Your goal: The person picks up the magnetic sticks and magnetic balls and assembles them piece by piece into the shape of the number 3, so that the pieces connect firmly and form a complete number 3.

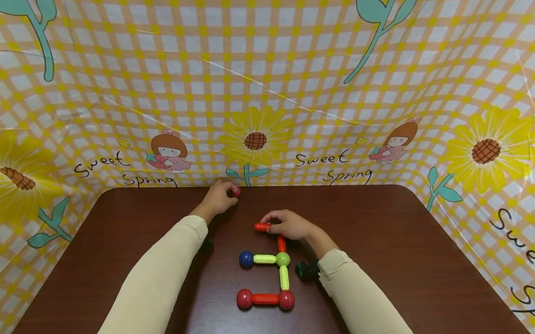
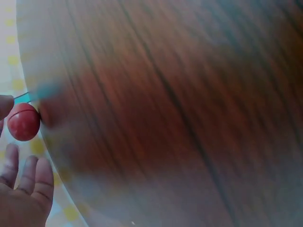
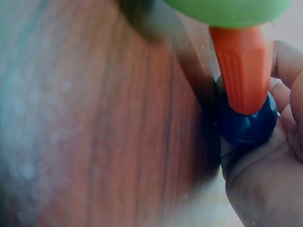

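Note:
At the table's far side my left hand (image 1: 221,195) reaches round a red ball (image 2: 23,122). In the left wrist view its lower fingers are spread apart from the ball, which appears to rest on the table. My right hand (image 1: 290,225) pinches a short red stick (image 1: 262,227) that points left. Against this hand sits a dark blue ball (image 3: 247,124), hidden from the head view. An upright red stick (image 1: 281,244) links it to a green ball (image 1: 283,259). From there a yellow-green stick (image 1: 265,259) reaches another blue ball (image 1: 246,259).
Nearer on the brown table (image 1: 119,275), a second yellow-green stick (image 1: 284,278) leads down to a red ball (image 1: 286,300). A red stick (image 1: 266,299) joins that to another red ball (image 1: 244,299). Behind the table's far edge hangs a checked cloth (image 1: 263,86).

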A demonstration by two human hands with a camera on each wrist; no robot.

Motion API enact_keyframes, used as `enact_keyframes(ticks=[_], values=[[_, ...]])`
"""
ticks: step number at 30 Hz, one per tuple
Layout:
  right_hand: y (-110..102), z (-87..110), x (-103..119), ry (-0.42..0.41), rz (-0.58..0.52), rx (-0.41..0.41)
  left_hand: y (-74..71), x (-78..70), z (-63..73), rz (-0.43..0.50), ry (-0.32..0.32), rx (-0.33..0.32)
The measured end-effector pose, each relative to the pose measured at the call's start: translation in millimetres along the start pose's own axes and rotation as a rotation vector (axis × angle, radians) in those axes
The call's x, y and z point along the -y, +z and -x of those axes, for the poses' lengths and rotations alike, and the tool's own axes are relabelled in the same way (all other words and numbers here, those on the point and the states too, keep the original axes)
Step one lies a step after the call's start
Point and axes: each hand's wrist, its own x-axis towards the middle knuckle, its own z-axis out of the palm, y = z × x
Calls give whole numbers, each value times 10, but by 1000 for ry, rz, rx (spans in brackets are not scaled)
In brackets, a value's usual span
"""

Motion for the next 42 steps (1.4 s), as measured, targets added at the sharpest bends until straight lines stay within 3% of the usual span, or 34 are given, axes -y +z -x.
enact_keyframes(ticks=[4, 12, 23, 34, 42], values=[[-3, 9, 17, 8, -12, 4, 8, -45, -17, -9, -1, -13], [-3, 9, 11, 7, -21, 2, 30, -29, -41, -28, 20, 24], [-2, 12, 39, -4, 26, 6, 24, 7, 109, -18, 50, 66], [16, 12, 30, 8, 11, -12, 32, -16, 420, -49, 220, 173], [-22, 141, 301, -5, -23, 2, 45, -126, 550, -40, 333, 196]])
